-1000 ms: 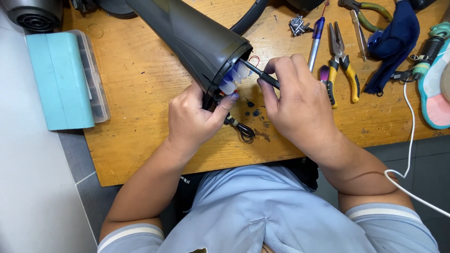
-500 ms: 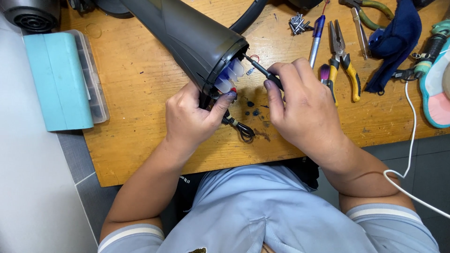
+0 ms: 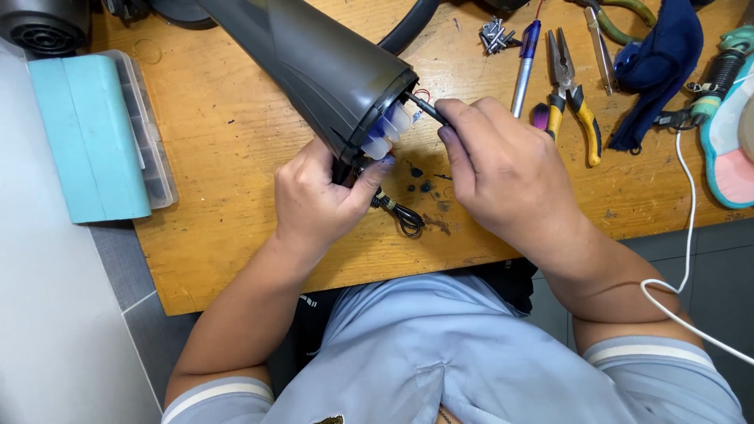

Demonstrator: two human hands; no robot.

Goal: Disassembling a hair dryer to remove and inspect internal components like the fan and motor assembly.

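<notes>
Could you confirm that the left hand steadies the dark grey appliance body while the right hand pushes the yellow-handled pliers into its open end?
Not quite: the right hand holds a thin dark tool at the open end of the dark grey appliance body, as the head view shows. The yellow-handled pliers lie untouched on the wooden table. The left hand does steady the body.

bare wood left of dryer body, pliers crowd right

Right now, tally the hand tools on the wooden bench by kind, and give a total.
Pliers with yellow handles: 1
Thin black screwdriver in the right hand: 1
Blue pen-shaped tool: 1
Metal tweezers: 1
Total: 4
</notes>
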